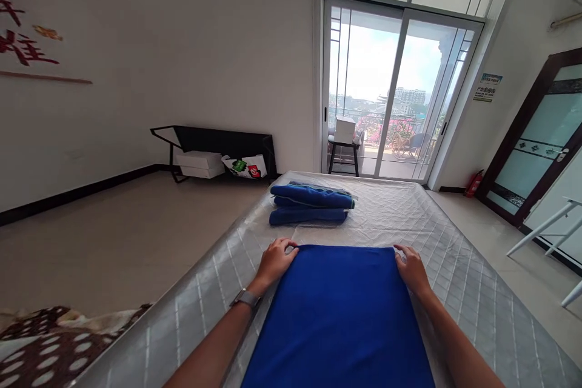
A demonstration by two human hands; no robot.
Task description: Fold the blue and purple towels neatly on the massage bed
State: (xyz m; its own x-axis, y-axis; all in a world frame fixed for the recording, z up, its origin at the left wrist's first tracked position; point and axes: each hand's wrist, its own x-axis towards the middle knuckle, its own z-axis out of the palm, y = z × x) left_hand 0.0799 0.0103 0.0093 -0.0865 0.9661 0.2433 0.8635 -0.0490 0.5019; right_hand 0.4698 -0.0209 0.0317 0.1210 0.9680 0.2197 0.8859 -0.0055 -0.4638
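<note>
While two folded blue towels (310, 206) already sit stacked just beyond our fingers, we pinch the far corners of the bright blue towel (339, 315) lying flat between our left hand (274, 262) and right hand (413, 270), not yet folded.

left hand (274, 263), right hand (413, 270), blue towel (339, 315) corners

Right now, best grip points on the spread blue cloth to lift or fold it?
Probably the two far corners of the blue cloth, pinched from the outer sides. It lies flat on the mattress, so only edges offer a pinch. The left hand and right hand already sit at those corners. The stack of folded towels lies beyond, apart from the far edge.
</note>
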